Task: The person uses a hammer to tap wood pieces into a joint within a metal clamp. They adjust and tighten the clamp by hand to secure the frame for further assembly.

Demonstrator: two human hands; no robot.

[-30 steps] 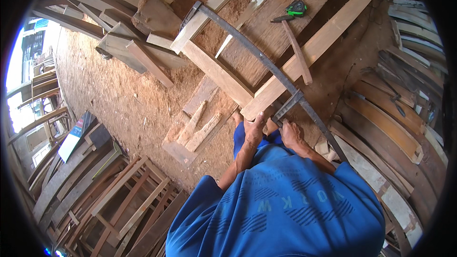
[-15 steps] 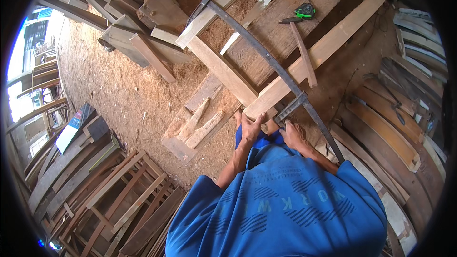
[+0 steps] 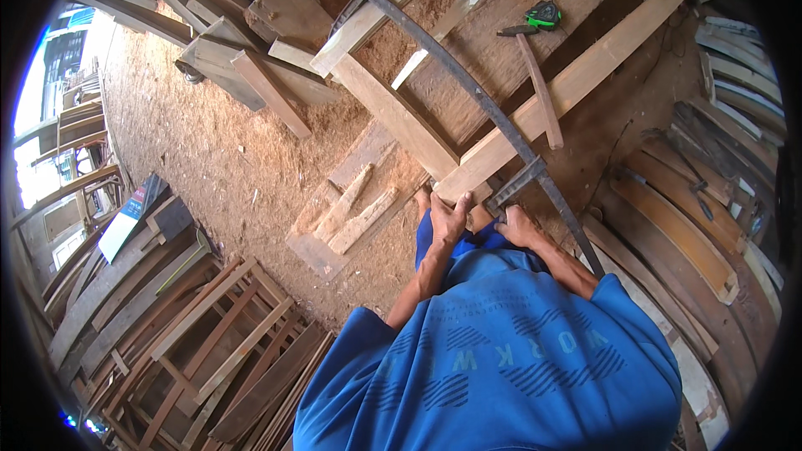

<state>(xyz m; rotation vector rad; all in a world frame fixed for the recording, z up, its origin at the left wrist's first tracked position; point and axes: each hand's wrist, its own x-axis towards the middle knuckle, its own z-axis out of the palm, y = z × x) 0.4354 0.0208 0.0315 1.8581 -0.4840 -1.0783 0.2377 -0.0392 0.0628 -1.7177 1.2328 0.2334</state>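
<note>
A long black bar clamp (image 3: 468, 83) slants across a pale wooden frame (image 3: 393, 110), with its fixed jaw over the far rail. Its sliding jaw (image 3: 530, 172) and screw sit by the frame's near corner. My left hand (image 3: 449, 220) is closed around the end of the near rail, beside a small wood block (image 3: 479, 193) at the screw's end. My right hand (image 3: 520, 227) is curled in a fist at the screw's lower end, gripping the clamp's handle, which the fingers mostly hide.
A green-and-black tape measure (image 3: 543, 15) and a loose wood strip (image 3: 539, 88) lie across the frame and the plank under it. Offcuts (image 3: 342, 205) lie on the sawdust-covered floor at left. Stacked timber (image 3: 209, 342) stands lower left, with curved boards (image 3: 677, 225) at right.
My right hand has turned at the clamp's screw, its fingers now curled tighter. My left hand stays on the frame's corner. The whole view has shifted slightly.
</note>
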